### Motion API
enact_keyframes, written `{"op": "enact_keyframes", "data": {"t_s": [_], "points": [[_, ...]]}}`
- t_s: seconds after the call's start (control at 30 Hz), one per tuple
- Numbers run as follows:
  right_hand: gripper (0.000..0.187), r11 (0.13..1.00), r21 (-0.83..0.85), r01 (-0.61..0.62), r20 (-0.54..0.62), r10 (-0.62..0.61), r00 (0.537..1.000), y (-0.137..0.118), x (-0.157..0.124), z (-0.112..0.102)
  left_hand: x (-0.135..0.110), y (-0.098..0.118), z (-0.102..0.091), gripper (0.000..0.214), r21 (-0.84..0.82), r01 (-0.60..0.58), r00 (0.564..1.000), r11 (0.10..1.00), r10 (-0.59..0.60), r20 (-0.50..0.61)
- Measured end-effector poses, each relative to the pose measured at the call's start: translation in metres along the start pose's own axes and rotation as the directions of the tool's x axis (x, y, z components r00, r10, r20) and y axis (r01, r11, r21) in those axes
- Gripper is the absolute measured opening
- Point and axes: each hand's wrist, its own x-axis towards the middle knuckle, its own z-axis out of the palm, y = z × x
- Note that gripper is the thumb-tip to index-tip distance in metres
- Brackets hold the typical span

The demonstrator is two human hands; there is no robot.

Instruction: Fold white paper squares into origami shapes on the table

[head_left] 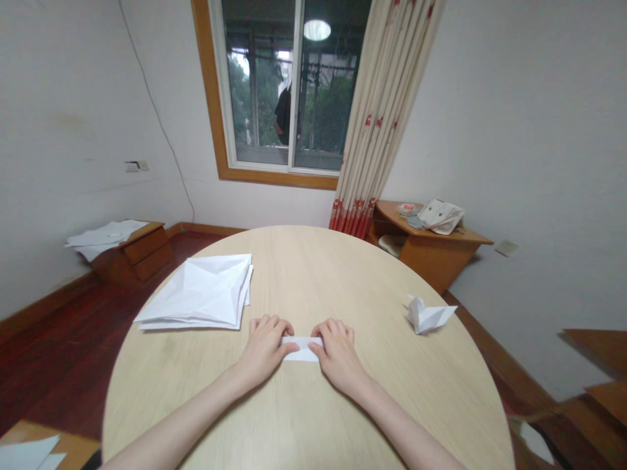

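A small folded piece of white paper (302,351) lies on the round wooden table (304,418), straight in front of me. My left hand (267,343) grips its left end, thumb on top and fingers curled at the far edge. At the right end my right hand (337,347) holds the paper in much the same way, its thumb near the paper's middle. The fingertips partly cover both ends of the strip. To the left sits a stack of creased white paper sheets (206,290). A folded white paper figure (428,315) stands on the table's right side.
Behind the table are a window (289,85) and a patterned curtain (377,117). A corner cabinet (426,251) at the back right carries a cloth bag (441,215). On the left, a low drawer unit (147,251) has white sheets (108,236) on top.
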Motion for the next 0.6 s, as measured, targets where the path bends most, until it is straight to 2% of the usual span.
{"op": "enact_keyframes", "data": {"t_s": [0.27,0.5,0.6], "points": [[0.006,0.989,0.001,0.15,-0.061,-0.15,0.987,-0.001,-0.001,-0.01,0.0,-0.002,0.0,0.007,0.021,-0.097,0.992,0.995,0.099,-0.08],[0.01,0.961,-0.011,0.276,-0.176,-0.274,0.946,0.001,0.0,-0.017,0.0,-0.004,-0.002,0.007,-0.066,-0.18,0.973,0.981,0.168,-0.156],[0.011,0.947,-0.038,0.318,-0.19,-0.319,0.928,0.001,0.0,-0.022,0.0,-0.005,-0.001,0.007,-0.094,-0.218,0.962,0.971,0.197,-0.19]]}}
